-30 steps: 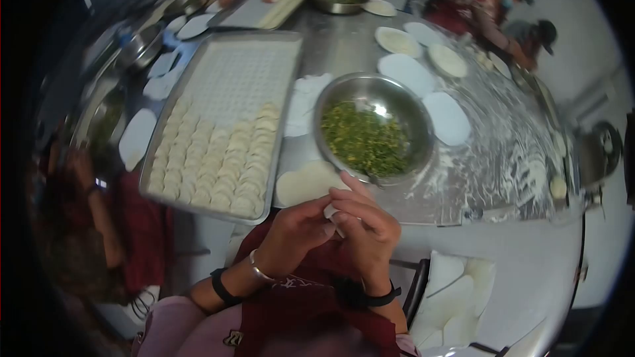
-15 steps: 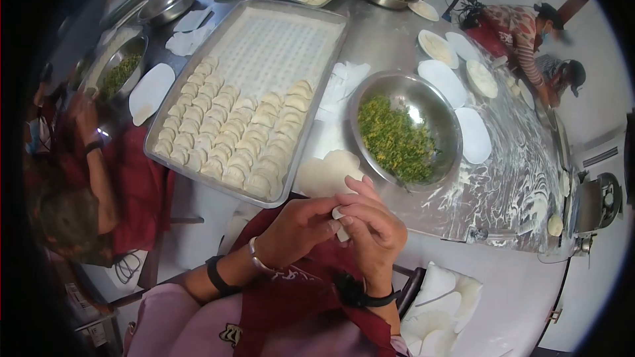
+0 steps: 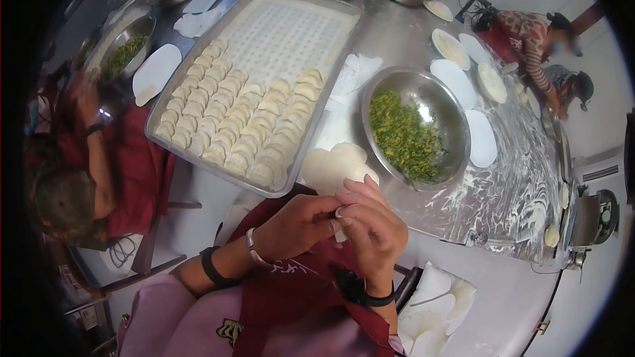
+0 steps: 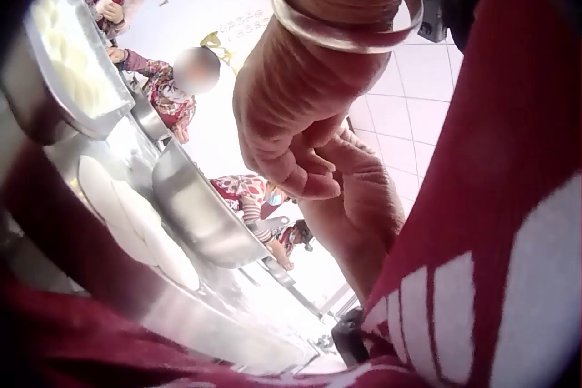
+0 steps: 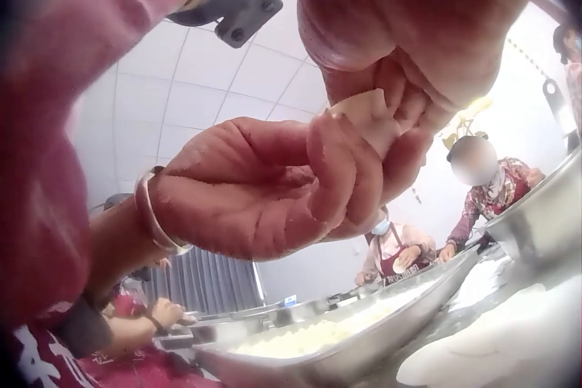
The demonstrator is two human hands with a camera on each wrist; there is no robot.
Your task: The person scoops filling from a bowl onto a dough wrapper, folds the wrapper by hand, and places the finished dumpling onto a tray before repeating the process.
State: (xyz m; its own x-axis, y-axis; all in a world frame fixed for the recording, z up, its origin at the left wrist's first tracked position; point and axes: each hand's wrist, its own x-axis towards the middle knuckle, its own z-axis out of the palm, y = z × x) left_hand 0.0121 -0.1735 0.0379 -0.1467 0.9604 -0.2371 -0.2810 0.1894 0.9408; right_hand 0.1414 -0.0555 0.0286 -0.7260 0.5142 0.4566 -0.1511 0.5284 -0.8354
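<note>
In front of the apron, close to the table's near edge, both hands meet around one small, pale dumpling [image 3: 340, 235]. The left hand [image 3: 297, 221], with a silver bangle at its wrist, pinches it with thumb and fingers. From the other side the right hand [image 3: 378, 230] pinches the same dumpling, its outer fingers extended. A white fold of dough [image 5: 364, 117] shows between the fingertips in the right wrist view; the fingers cover the rest. Just beyond the hands lie round dumpling wrappers [image 3: 338, 160], overlapping one another.
A metal tray [image 3: 301, 16] holds rows of finished dumplings [image 3: 231, 119] at the left. To the right stands a steel bowl [image 3: 451, 109] of chopped green and yellow filling. White plates [image 3: 481, 139] and floury streaks [image 3: 509, 192] lie further right. Other people work around the table.
The head view has shifted, so the tray and bowl appear further up and right. Both hands stay together, pinching the dumpling, with only slight finger movement.
</note>
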